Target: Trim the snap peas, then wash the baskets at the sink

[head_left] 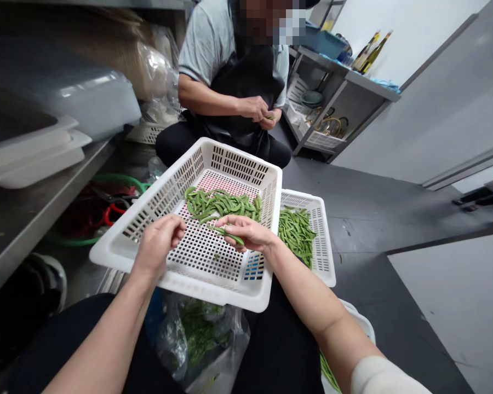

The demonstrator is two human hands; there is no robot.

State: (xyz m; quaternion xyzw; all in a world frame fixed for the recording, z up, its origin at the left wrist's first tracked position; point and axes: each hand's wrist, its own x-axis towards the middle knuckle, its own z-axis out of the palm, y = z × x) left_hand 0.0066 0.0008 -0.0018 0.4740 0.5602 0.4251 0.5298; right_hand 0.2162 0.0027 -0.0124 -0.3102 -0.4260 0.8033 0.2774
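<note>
My right hand (pixel 248 232) pinches a green pea pod (pixel 229 236) over a white slotted plastic basket (pixel 238 298). Across from it, above the basket's left side, my left hand (pixel 160 243) has its fingers curled together; whether anything small is between them is hidden. Inside the basket, a heap of pea pods (pixel 225 202) lies toward the far side, with bare mesh nearer me. A second white basket (pixel 322 235) to the right, partly behind the first, holds many more green pods (pixel 298 232).
Opposite sits a person in a dark apron (pixel 246 82), both hands together on a green piece. A clear plastic bag (pixel 205 328) with green scraps lies below the basket. Left are a steel shelf (pixel 66 197) and a green basket (pixel 119 179) with red-handled scissors. Bottles (pixel 372 52) stand on a back table.
</note>
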